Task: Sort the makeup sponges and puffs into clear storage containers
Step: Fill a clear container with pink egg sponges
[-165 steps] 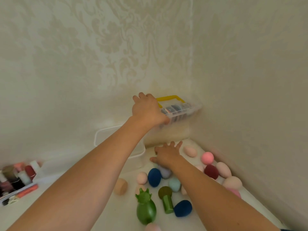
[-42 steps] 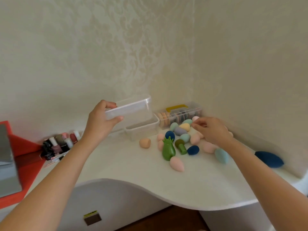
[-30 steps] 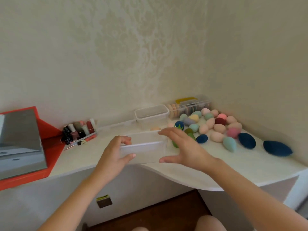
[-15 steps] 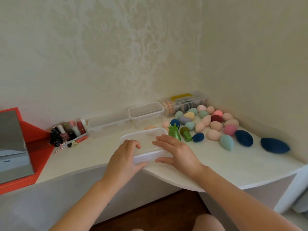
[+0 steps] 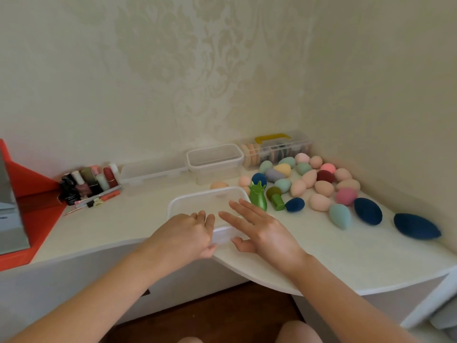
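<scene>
Head view: left hand (image 5: 184, 237) grips clear container (image 5: 197, 197); right hand (image 5: 262, 230) outstretched.

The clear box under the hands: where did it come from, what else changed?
The left hand carried the clear box from the back wall to the front edge of the table and grips its near rim. The right hand left the sponges and now rests flat on it. The back box stayed put.

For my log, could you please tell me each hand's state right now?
Left hand: closed, gripping the near rim of the clear container.
Right hand: open, fingers straight over the same container, holding nothing.
</scene>
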`<state>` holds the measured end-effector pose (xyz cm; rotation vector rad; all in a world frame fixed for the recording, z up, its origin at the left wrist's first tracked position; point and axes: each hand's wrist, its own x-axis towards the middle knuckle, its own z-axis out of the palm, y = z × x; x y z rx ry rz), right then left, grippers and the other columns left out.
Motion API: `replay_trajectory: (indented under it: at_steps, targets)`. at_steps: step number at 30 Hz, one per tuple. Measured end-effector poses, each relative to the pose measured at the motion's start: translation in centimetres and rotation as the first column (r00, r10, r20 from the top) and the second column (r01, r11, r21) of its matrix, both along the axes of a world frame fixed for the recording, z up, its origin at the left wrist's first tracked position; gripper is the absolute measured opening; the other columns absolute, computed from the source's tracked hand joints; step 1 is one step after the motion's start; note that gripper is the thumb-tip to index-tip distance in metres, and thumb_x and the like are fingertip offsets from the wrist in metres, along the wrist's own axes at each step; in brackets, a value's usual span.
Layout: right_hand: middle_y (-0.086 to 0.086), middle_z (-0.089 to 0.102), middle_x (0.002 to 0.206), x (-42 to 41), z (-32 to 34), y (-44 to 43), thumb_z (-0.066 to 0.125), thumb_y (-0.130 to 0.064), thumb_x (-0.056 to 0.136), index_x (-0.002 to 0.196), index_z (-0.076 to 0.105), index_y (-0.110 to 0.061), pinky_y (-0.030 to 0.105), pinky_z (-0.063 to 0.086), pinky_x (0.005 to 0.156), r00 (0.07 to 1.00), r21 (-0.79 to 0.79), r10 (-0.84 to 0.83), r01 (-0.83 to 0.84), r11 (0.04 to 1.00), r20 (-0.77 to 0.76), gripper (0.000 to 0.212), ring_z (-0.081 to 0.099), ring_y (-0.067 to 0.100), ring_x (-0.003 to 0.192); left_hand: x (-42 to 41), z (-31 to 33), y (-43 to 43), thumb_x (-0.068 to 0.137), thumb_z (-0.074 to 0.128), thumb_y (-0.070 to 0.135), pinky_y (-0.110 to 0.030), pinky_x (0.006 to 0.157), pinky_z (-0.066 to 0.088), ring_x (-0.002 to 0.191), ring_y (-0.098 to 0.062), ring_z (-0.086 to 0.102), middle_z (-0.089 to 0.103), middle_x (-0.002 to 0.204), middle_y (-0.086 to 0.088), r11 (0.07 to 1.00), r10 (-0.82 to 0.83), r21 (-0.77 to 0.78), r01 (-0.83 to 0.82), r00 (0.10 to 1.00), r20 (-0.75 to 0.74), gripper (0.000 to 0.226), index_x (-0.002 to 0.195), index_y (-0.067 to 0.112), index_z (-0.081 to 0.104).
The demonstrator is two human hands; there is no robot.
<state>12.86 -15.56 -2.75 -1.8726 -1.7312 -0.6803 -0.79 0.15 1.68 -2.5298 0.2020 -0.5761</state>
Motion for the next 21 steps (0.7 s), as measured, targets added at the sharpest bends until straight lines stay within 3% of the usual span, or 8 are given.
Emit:
replay_trajectory:
  at_steps: [5, 8, 10, 12, 14, 17, 18, 21]
  targets:
    - [0.014, 0.059, 0.130, -0.1, -0.1, -0.1, 0.050, -0.034, 0.083, 0.127, 0.059, -0.017, 0.042, 0.058, 0.080, 1.000, 0.002, -0.006, 0.006, 1.000, 0.010, 0.048, 0.056, 0.030, 0.121, -0.3, 0.0, -0.2, 0.074, 0.034, 0.036, -0.025, 0.029, 0.044, 0.042, -0.026, 0.063, 0.069, 0.068, -0.024, 0.999, -0.005, 0.041, 0.004, 1.000, 0.016, 0.058, 0.079, -0.007, 0.073]
    - [0.015, 0.064, 0.122, 0.0, 1.0, -0.3, 0.050, -0.031, 0.080, 0.117, 0.067, -0.012, 0.039, 0.058, 0.081, 0.999, 0.001, 0.028, -0.028, 1.000, 0.017, 0.045, 0.063, 0.030, 0.112, -0.4, 0.8, -0.1, 0.073, 0.034, 0.034, -0.019, 0.030, 0.040, 0.033, -0.022, 0.055, 0.064, 0.053, -0.010, 0.999, -0.026, -0.042, 0.027, 0.999, 0.036, 0.048, 0.067, 0.004, 0.072]
    - [0.016, 0.068, 0.115, 0.4, 2.0, -0.3, 0.061, -0.024, 0.078, 0.111, 0.070, -0.009, 0.038, 0.059, 0.077, 0.997, -0.014, 0.056, -0.056, 0.998, 0.061, 0.037, 0.067, 0.029, 0.104, -0.3, 1.4, 0.1, 0.071, 0.036, 0.033, -0.015, 0.030, 0.034, 0.027, -0.019, 0.046, 0.054, 0.042, 0.001, 0.993, -0.046, -0.104, 0.052, 0.997, 0.063, 0.039, 0.056, 0.013, 0.066]
    - [0.016, 0.068, 0.115, 0.7, 2.4, -0.4, 0.077, -0.018, 0.071, 0.112, 0.069, -0.007, 0.038, 0.059, 0.078, 0.994, -0.054, 0.066, -0.062, 0.997, 0.083, 0.043, 0.067, 0.029, 0.103, -0.3, 1.5, 0.3, 0.072, 0.037, 0.037, -0.016, 0.031, 0.037, 0.028, -0.017, 0.048, 0.054, 0.042, 0.003, 0.989, -0.044, -0.140, 0.051, 0.998, 0.052, 0.040, 0.056, 0.016, 0.066]
    - [0.013, 0.065, 0.121, 0.8, 2.0, -0.7, 0.075, -0.022, 0.072, 0.117, 0.066, -0.008, 0.035, 0.054, 0.087, 0.997, -0.045, 0.079, -0.079, 0.996, -0.010, 0.048, 0.063, 0.026, 0.112, -0.7, 1.2, 0.5, 0.074, 0.039, 0.047, -0.020, 0.034, 0.046, 0.037, -0.015, 0.059, 0.068, 0.057, 0.001, 0.985, -0.042, -0.167, 0.045, 0.999, 0.020, 0.047, 0.070, 0.015, 0.073]
    - [0.001, 0.054, 0.137, 0.2, 0.8, -1.4, 0.057, -0.036, 0.086, 0.130, 0.058, -0.014, 0.023, 0.039, 0.106, 0.975, 0.009, 0.085, -0.085, 0.996, -0.207, 0.049, 0.047, 0.012, 0.129, -1.8, 0.7, 0.8, 0.075, 0.064, 0.053, -0.021, 0.046, 0.055, 0.062, -0.007, 0.070, 0.075, 0.087, 0.002, 0.981, -0.040, -0.188, 0.041, 0.999, 0.008, 0.038, 0.091, 0.021, 0.076]
    - [-0.002, 0.050, 0.140, 0.0, 0.5, -1.6, 0.053, -0.039, 0.088, 0.133, 0.054, -0.017, 0.021, 0.037, 0.108, 0.975, 0.014, 0.060, -0.059, 0.998, -0.214, 0.050, 0.044, 0.010, 0.131, -2.2, 0.7, 0.9, 0.079, 0.063, 0.052, -0.021, 0.054, 0.057, 0.073, -0.005, 0.071, 0.074, 0.095, 0.004, 0.972, -0.036, -0.232, 0.038, 0.999, 0.014, 0.036, 0.098, 0.024, 0.075]
    - [-0.001, 0.043, 0.143, -0.5, 0.6, -1.7, 0.056, -0.044, 0.087, 0.133, 0.046, -0.020, 0.017, 0.037, 0.102, 0.981, 0.054, -0.024, 0.035, 0.998, -0.192, 0.053, 0.043, 0.012, 0.129, -2.9, 0.9, 0.7, 0.094, 0.030, 0.052, -0.024, 0.067, 0.059, 0.091, -0.004, 0.069, 0.071, 0.106, 0.006, 0.929, 0.010, -0.371, -0.009, 1.000, 0.001, 0.052, 0.109, 0.025, 0.071]
